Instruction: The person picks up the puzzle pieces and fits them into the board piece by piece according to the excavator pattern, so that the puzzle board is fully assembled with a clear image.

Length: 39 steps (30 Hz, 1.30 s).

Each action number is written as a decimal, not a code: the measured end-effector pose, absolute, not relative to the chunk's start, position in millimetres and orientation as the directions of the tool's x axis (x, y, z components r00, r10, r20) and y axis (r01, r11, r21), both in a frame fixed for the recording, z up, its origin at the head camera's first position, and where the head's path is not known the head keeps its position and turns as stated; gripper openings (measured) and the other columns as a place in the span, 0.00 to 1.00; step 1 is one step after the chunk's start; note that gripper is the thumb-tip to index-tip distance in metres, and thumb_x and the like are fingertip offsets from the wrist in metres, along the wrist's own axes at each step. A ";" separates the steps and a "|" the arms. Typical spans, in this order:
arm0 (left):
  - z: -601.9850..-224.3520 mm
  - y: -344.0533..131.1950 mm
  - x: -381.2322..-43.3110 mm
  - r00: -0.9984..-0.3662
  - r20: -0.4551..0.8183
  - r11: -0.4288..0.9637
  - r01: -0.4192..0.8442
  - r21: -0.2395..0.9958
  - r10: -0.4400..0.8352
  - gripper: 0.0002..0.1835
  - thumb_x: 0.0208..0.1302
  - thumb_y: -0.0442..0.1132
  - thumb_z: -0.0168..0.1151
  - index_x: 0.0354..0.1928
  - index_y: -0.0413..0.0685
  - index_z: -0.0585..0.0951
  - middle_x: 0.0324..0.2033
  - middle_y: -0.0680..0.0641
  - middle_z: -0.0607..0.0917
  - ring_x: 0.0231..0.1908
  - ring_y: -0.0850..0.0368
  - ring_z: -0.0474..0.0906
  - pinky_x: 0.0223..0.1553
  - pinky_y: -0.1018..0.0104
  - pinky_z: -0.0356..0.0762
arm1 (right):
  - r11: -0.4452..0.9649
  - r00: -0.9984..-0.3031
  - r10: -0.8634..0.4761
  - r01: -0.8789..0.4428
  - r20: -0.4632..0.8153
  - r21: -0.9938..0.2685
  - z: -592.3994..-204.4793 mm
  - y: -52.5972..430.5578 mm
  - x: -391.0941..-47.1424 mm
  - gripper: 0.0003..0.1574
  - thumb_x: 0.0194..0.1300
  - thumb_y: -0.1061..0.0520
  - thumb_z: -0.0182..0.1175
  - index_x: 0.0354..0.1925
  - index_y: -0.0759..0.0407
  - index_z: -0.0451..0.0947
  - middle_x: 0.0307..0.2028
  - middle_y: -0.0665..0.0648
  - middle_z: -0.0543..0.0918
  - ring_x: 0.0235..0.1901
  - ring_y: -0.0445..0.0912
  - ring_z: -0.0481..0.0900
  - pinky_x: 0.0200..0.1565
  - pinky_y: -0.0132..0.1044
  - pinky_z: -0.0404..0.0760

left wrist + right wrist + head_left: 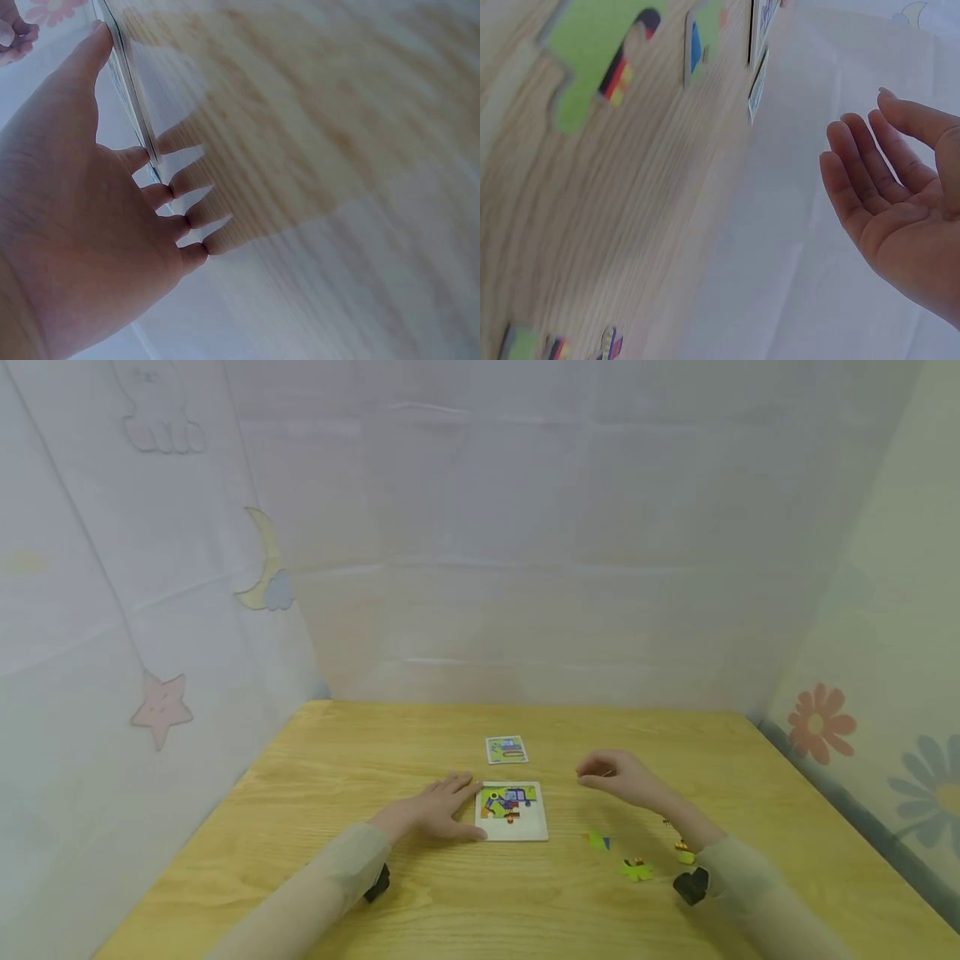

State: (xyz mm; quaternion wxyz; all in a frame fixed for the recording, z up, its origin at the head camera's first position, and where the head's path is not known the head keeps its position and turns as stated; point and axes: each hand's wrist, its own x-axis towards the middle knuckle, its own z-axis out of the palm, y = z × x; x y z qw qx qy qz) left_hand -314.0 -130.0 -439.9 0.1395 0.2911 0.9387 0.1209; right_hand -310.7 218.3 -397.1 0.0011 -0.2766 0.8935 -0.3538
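Note:
A white-framed jigsaw puzzle board (517, 832) lies on the table, partly filled with pieces of a colourful vehicle picture. My left hand (441, 810) rests along its left edge, the thumb at the near corner and the other fingers spread by the far one. In the left wrist view, that hand's fingertips (196, 255) meet the tabletop beside the board. Raised over the table to the right of the board is my right hand (617, 775), its fingers gently bent with nothing between them. Loose green jigsaw pieces (637, 871) lie on the near side of it.
Behind the board lies a small picture card (506, 749) showing a similar vehicle. Another loose piece (597, 841) is right of the board, and more pieces (685, 857) lie by the right wrist. Pale fabric walls (555, 568) enclose the wooden table (300, 827).

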 end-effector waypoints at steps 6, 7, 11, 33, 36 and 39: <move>-438.9 -128.2 -313.7 -0.787 -0.194 0.799 0.521 0.299 0.586 0.49 0.59 0.69 0.52 0.74 0.52 0.49 0.74 0.41 0.45 0.72 0.40 0.37 0.71 0.43 0.40 | 0.627 -0.865 -0.456 -0.479 0.208 -0.614 -395.3 239.1 -303.0 0.12 0.65 0.48 0.59 0.44 0.50 0.80 0.39 0.48 0.84 0.40 0.41 0.80 0.43 0.34 0.80; -439.1 -128.2 -313.9 -0.787 -0.195 0.799 0.522 0.298 0.586 0.49 0.59 0.69 0.51 0.74 0.52 0.49 0.74 0.41 0.45 0.72 0.40 0.37 0.71 0.43 0.40 | 0.635 -0.867 -0.451 -0.478 0.211 -0.607 -394.8 242.4 -301.6 0.12 0.65 0.48 0.59 0.44 0.50 0.80 0.39 0.48 0.84 0.40 0.41 0.81 0.43 0.34 0.80; -439.5 -128.1 -314.1 -0.788 -0.200 0.803 0.520 0.290 0.582 0.49 0.59 0.70 0.51 0.74 0.52 0.48 0.74 0.42 0.45 0.73 0.40 0.37 0.71 0.44 0.40 | 0.665 -0.874 -0.437 -0.474 0.215 -0.578 -394.1 256.4 -296.2 0.12 0.65 0.50 0.59 0.45 0.52 0.80 0.40 0.50 0.84 0.40 0.43 0.81 0.43 0.37 0.80; -437.9 -128.3 -313.5 -0.791 -0.203 0.807 0.517 0.284 0.578 0.49 0.59 0.69 0.52 0.74 0.51 0.48 0.73 0.41 0.45 0.72 0.40 0.38 0.71 0.43 0.42 | 0.745 -0.922 -0.352 -0.380 0.161 -0.549 -408.7 315.7 -288.4 0.20 0.65 0.49 0.58 0.48 0.61 0.78 0.42 0.54 0.84 0.41 0.49 0.80 0.40 0.39 0.81; -438.0 -128.1 -313.5 -0.792 -0.204 0.809 0.516 0.281 0.576 0.49 0.59 0.69 0.52 0.74 0.52 0.48 0.74 0.41 0.45 0.73 0.40 0.38 0.71 0.43 0.41 | 0.744 -0.928 -0.342 -0.364 0.148 -0.561 -411.1 320.0 -288.9 0.22 0.65 0.48 0.59 0.50 0.63 0.77 0.43 0.56 0.84 0.42 0.50 0.80 0.41 0.42 0.81; -438.0 -128.3 -313.2 -0.792 -0.206 0.809 0.514 0.285 0.575 0.49 0.59 0.69 0.52 0.74 0.52 0.48 0.74 0.41 0.45 0.73 0.40 0.38 0.71 0.43 0.41 | 0.742 -0.934 -0.340 -0.340 0.112 -0.577 -415.8 324.7 -289.9 0.26 0.65 0.47 0.58 0.53 0.64 0.76 0.45 0.58 0.83 0.44 0.51 0.81 0.42 0.43 0.82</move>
